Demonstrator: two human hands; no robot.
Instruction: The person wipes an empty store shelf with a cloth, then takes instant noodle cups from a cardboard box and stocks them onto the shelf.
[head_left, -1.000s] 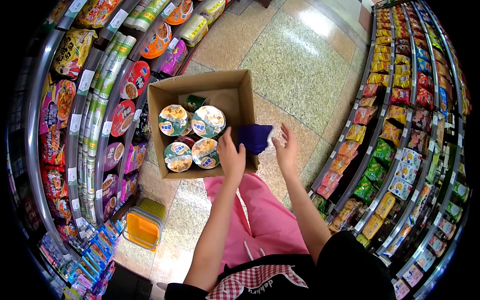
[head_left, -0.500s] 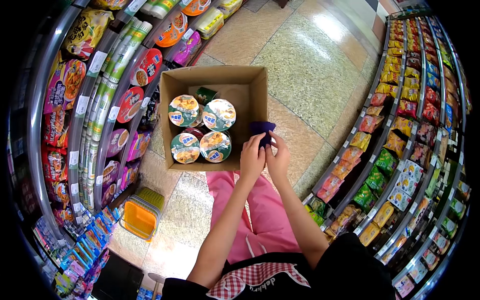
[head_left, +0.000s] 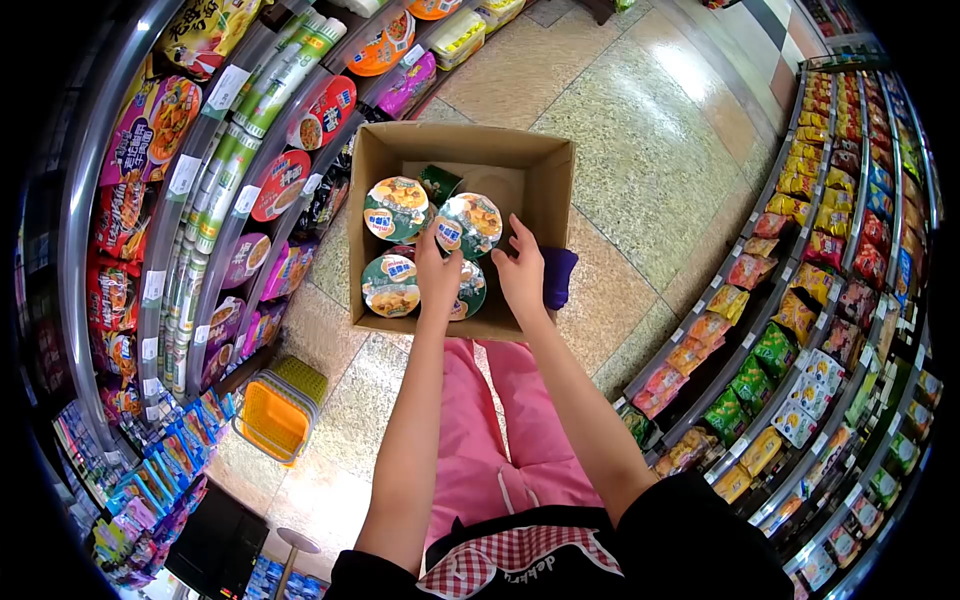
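Note:
An open cardboard box [head_left: 545, 185] holds several round cups with green and white lids. My left hand [head_left: 438, 272] reaches over the box, its fingertips at the near left edge of the upper right cup [head_left: 470, 224]; its grip is unclear. To the right of that cup, my right hand [head_left: 520, 268] has its fingers apart and holds nothing. The lower right cup [head_left: 468, 292] is partly behind my left hand. A dark purple cloth-like item [head_left: 559, 277] hangs at the box's right wall.
Shelves of noodle packs and bowls [head_left: 281, 187] curve along the left. Snack shelves [head_left: 752, 381] line the right. A yellow basket [head_left: 275, 416] stands on the tiled floor [head_left: 600, 130] at lower left. A round-topped stand [head_left: 298, 541] is below it.
Both hands have left the purple item and moved left over the cups. The purple item stays at the box's right side. The view has shifted, so the box appears farther right.

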